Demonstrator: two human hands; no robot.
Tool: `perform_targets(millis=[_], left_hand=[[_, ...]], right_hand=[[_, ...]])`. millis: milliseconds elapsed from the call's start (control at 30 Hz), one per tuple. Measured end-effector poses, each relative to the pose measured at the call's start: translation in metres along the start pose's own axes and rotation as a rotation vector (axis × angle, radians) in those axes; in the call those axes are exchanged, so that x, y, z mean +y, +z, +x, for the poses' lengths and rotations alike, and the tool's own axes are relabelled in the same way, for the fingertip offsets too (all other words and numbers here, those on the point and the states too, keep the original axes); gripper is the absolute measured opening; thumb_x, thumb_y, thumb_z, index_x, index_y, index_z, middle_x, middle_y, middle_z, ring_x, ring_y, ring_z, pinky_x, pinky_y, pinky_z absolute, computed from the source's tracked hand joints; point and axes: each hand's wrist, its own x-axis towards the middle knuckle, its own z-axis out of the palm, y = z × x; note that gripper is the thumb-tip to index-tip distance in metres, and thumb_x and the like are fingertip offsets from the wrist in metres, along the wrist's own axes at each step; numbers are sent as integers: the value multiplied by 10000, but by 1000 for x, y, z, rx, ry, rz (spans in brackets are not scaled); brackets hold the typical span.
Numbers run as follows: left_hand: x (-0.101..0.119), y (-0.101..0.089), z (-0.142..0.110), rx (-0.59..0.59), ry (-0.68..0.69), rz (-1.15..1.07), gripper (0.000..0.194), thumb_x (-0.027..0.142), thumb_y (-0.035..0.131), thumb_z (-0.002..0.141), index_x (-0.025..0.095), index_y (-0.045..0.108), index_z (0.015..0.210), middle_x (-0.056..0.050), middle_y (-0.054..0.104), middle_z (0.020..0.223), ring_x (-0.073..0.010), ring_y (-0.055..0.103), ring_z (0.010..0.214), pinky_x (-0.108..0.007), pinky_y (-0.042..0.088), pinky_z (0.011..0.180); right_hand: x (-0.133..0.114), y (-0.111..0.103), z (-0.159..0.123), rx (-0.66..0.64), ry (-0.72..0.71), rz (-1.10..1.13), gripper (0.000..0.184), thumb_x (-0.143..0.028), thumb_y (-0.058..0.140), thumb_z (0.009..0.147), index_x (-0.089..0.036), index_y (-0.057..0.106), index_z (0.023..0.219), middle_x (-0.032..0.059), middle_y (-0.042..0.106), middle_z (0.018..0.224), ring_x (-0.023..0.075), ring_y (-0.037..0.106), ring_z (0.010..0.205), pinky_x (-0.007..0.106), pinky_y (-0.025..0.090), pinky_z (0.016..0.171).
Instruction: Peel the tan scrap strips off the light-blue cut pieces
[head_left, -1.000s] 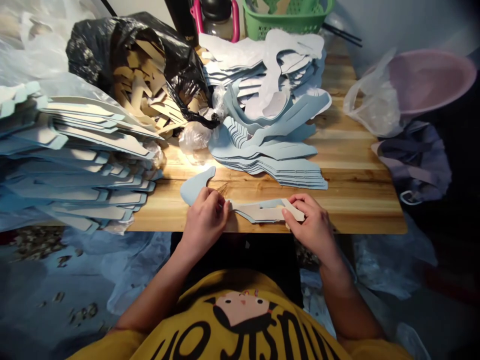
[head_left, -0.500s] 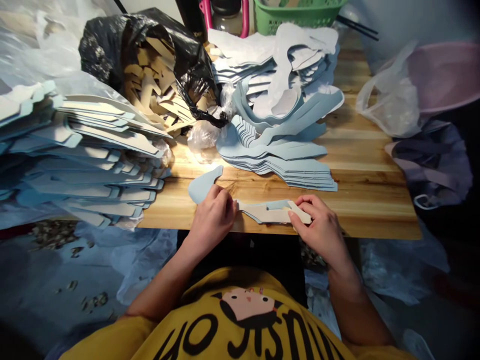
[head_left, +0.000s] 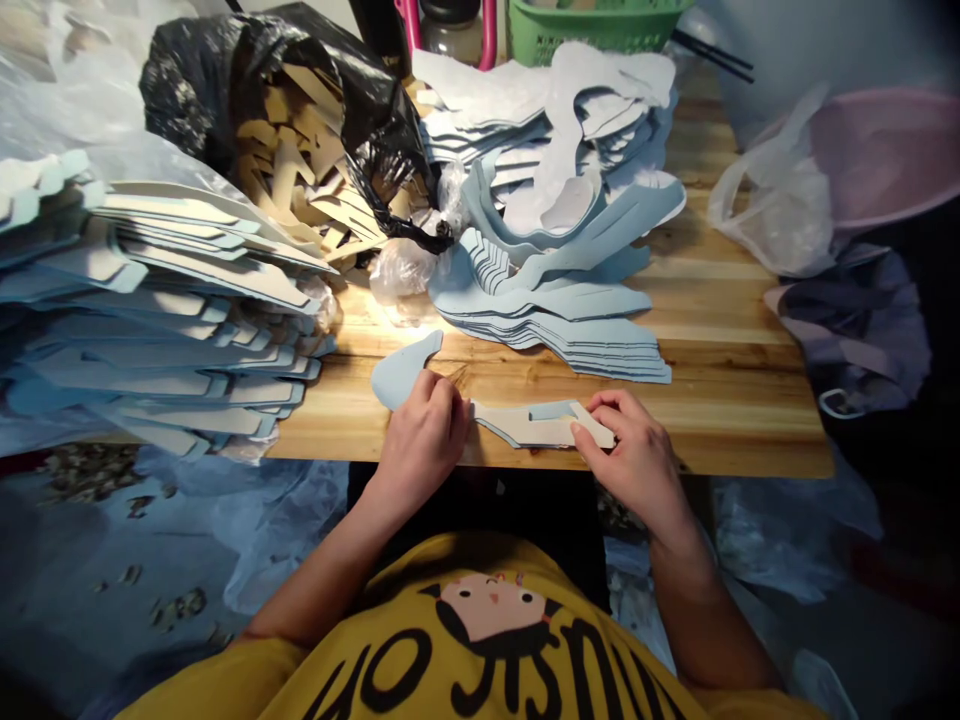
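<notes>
A curved, flat light-blue piece (head_left: 400,372) lies along the front of the table, its wide end reaching out beyond my left hand. On its right part sits a beige strip (head_left: 504,421) with a slot-like gap where blue shows through. My left hand (head_left: 425,428) is closed on the middle of the blue piece, at the strip's left end, with its fingertips pressed together. At the other end my right hand (head_left: 626,440) pinches the forked tip of the strip between thumb and fingers. What lies beneath the left fingers is hidden.
Stacked blue pieces (head_left: 551,325) lie behind my hands, with white-faced ones (head_left: 487,95) beyond. A tall pile of blue-and-beige pieces (head_left: 172,360) stands left. A black plastic bag (head_left: 187,90) holds beige strips (head_left: 289,165). A green basket (head_left: 592,35) stands at the back.
The view has shifted slightly, moving the surroundings a little left in the picture. Both hands keep almost the same hold on the blue piece and the beige strip.
</notes>
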Motion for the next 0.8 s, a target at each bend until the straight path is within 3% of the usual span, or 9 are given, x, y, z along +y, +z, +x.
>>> perform_targets(millis=[300, 600, 800], left_hand=[[0, 0, -2, -7, -1, -22, 141, 255, 498, 971, 183, 511, 851, -66, 551, 966, -182, 594, 807, -298, 495, 756], [-1, 7, -5, 63, -18, 31, 121, 248, 478, 971, 186, 510, 872, -76, 575, 983, -188, 608, 818, -278, 482, 691], [-3, 3, -4, 47, -3, 17, 131, 250, 476, 975, 186, 511, 866, -69, 575, 966, -182, 602, 785, -283, 482, 681]], right_hand=[[1, 2, -1, -4, 14, -38, 130, -296, 590, 868, -197, 643, 802, 60, 640, 1011, 211, 650, 886, 318, 466, 775], [2, 6, -1, 18, -2, -73, 145, -310, 593, 865, -199, 661, 802, 61, 651, 1004, 213, 643, 860, 314, 455, 728], [1, 7, -1, 16, -19, -83, 161, -315, 586, 875, -203, 662, 788, 73, 648, 999, 226, 632, 867, 337, 462, 744]])
